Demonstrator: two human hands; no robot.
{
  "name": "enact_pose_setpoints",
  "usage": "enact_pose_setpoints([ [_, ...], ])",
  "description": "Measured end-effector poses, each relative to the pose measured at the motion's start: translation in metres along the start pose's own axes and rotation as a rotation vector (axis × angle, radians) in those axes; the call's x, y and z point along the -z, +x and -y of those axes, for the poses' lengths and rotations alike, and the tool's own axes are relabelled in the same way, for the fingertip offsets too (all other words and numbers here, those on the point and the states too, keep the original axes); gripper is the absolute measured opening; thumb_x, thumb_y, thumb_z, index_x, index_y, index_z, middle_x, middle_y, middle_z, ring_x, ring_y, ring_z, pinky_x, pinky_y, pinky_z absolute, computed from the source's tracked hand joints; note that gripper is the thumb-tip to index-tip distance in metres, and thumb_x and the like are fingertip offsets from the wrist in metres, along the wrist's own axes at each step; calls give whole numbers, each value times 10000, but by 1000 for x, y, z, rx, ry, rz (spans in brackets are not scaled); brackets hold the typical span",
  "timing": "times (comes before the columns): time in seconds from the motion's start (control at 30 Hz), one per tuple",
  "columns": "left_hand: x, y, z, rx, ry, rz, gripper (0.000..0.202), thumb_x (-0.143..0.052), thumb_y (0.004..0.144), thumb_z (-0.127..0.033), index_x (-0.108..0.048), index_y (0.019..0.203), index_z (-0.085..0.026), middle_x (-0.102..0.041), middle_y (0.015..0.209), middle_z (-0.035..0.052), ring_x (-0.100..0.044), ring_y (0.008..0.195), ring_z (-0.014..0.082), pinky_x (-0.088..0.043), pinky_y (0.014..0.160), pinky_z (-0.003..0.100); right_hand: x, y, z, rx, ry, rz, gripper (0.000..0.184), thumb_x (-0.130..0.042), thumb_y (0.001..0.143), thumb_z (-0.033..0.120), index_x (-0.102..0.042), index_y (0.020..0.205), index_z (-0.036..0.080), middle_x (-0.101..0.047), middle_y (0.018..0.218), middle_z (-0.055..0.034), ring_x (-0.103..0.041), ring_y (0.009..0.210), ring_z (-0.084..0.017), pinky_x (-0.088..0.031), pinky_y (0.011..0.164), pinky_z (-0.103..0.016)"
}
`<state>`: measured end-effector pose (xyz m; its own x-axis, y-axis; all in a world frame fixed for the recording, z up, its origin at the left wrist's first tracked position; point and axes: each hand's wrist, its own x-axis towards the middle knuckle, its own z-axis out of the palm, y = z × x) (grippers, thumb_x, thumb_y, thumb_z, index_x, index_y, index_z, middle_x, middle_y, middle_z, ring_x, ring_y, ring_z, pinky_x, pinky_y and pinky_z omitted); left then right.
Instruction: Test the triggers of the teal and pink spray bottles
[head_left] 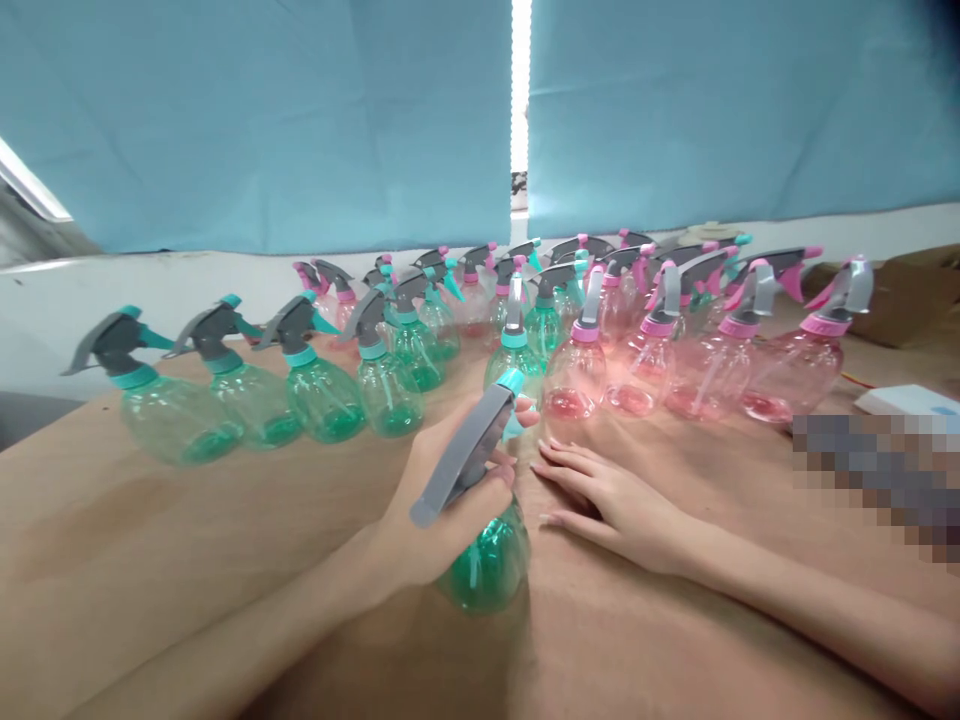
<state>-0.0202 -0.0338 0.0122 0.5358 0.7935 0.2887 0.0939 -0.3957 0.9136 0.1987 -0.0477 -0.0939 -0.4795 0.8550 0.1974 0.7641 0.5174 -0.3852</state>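
Observation:
My left hand (439,480) is wrapped round the neck of a green spray bottle (487,565) with a grey and teal trigger head. The bottle is near the front middle of the table, and my fingers partly cover its neck and trigger. Flat on the wooden tabletop just to the right lies my right hand (615,505), fingers stretched out and holding nothing. Beyond my hands stands a clear pink spray bottle (574,375) with a little liquid at its bottom. A green spray bottle (390,395) stands past my left hand.
Several more green bottles (322,400) line the left side, and several pink ones (709,375) the right, with further rows behind. A white box (911,402) and a brown carton (911,295) are at the right. Blue curtains (300,120) hang behind the table (300,580).

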Motion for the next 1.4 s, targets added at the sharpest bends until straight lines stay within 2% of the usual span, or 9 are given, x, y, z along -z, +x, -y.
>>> enact_pose_setpoints([
  [0.07, 2, 1, 4, -29, 35, 16, 443, -533, 706, -145, -595, 1141, -194, -626, 755, 2, -470, 572, 121, -455, 596, 272, 0, 0, -1, -2, 0, 6, 609, -448, 946, 541, -481, 1395, 131, -439, 1468, -140, -360, 1379, -296, -354, 1110, -490],
  [0.17, 4, 1, 8, -66, 89, 5, 407, -528, 723, -175, -601, 1122, -201, -568, 681, -19, -472, 559, 127, -457, 572, 271, -1, 0, -1, -4, 13, 6, 609, -452, 944, 543, -473, 1402, 142, -437, 1472, -129, -355, 1382, -293, -360, 1107, -486],
  [0.37, 2, 1, 7, -78, 74, -5, 384, -523, 731, -176, -595, 1107, -199, -549, 727, -15, -530, 634, 141, -497, 656, 295, -2, -1, -2, -4, 27, -5, 598, -449, 946, 541, -479, 1398, 152, -443, 1468, -127, -356, 1381, -294, -360, 1105, -493],
  [0.5, 4, 1, 6, -53, 45, 19, 404, -522, 721, -158, -584, 1118, -194, -538, 731, -16, -490, 605, 130, -464, 594, 271, -2, -1, -1, -2, 55, -27, 581, -462, 943, 535, -496, 1388, 164, -449, 1463, -129, -364, 1375, -304, -370, 1095, -498],
  [0.77, 7, 2, 4, -50, 108, 55, 377, -507, 733, -175, -581, 1103, -189, -576, 742, -13, -507, 587, 125, -463, 604, 277, -1, 0, -1, 2, 76, -52, 555, -487, 936, 520, -508, 1382, 189, -474, 1446, -119, -369, 1373, -303, -369, 1095, -498],
  [0.93, 10, 5, 2, -154, 179, 27, 265, -489, 685, -127, -596, 917, -198, -589, 758, 6, -561, 685, 168, -465, 633, 306, -1, 0, -2, -6, 85, -48, 553, -500, 930, 522, -516, 1376, 195, -473, 1447, -120, -368, 1373, -305, -362, 1098, -500],
  [1.2, 8, 1, -6, -130, 256, -38, 196, -504, 648, -147, -558, 776, -284, -606, 803, 4, -549, 659, 177, -493, 600, 330, 0, -1, -4, -7, 94, -26, 538, -476, 948, 505, -490, 1395, 206, -450, 1464, -115, -358, 1379, -300, -359, 1097, -515],
  [1.3, 7, -1, -5, -73, 224, -45, 255, -524, 650, -149, -588, 849, -294, -607, 760, -4, -551, 628, 180, -502, 587, 338, 0, -2, -5, -3, 116, -27, 517, -479, 951, 491, -491, 1394, 227, -450, 1467, -101, -361, 1379, -297, -366, 1093, -510],
  [1.4, 7, 0, 1, -22, 189, -54, 425, -529, 707, -163, -597, 1099, -312, -624, 742, -16, -563, 599, 178, -526, 575, 343, 1, -2, -8, 11, 138, -27, 501, -484, 952, 480, -489, 1396, 248, -447, 1471, -86, -361, 1379, -290, -357, 1101, -505],
])
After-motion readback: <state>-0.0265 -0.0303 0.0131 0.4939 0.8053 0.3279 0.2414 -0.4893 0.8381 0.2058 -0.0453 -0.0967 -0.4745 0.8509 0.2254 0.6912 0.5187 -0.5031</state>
